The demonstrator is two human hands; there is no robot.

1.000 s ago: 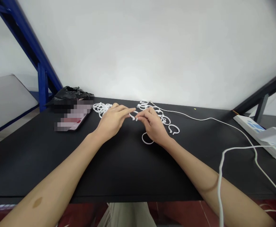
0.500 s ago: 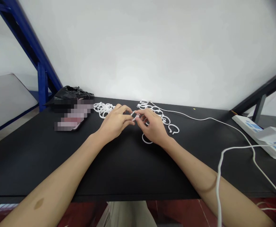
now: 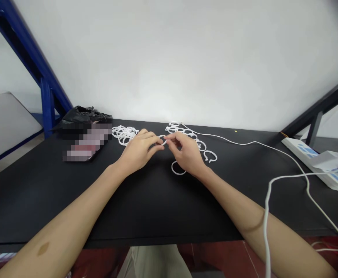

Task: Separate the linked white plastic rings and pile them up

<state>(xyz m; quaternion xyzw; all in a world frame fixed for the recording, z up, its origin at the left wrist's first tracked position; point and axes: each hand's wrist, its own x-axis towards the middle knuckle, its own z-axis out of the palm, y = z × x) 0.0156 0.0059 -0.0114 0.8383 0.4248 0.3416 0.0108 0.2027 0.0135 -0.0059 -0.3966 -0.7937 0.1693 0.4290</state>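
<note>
Between my two hands is a white plastic ring [image 3: 162, 138], partly covered by fingers. My left hand [image 3: 141, 150] pinches its left side, while my right hand [image 3: 184, 151] grips the right side with thumb and fingertips. To the left, behind my left hand, lies a pile of closed-looking white rings [image 3: 124, 135]. Several more white rings [image 3: 201, 145] are spread behind and to the right of my right hand; one open ring [image 3: 211, 156] shows a gap with small knobbed ends. Another ring [image 3: 178, 170] lies partly under my right hand.
The black tabletop [image 3: 163, 208] meets a white wall. At left lie a black plastic bag [image 3: 84, 114] and a blurred-out flat object [image 3: 86, 143]. A white cable [image 3: 269, 216] loops across the right side, beside a white and blue box [image 3: 310, 154]. Blue frame bars [image 3: 47, 100] stand at left.
My hands have turned the ring a little, and my fingertips have come closer together around it. The whole view has shifted slightly; the rings on the table appear otherwise unmoved.
</note>
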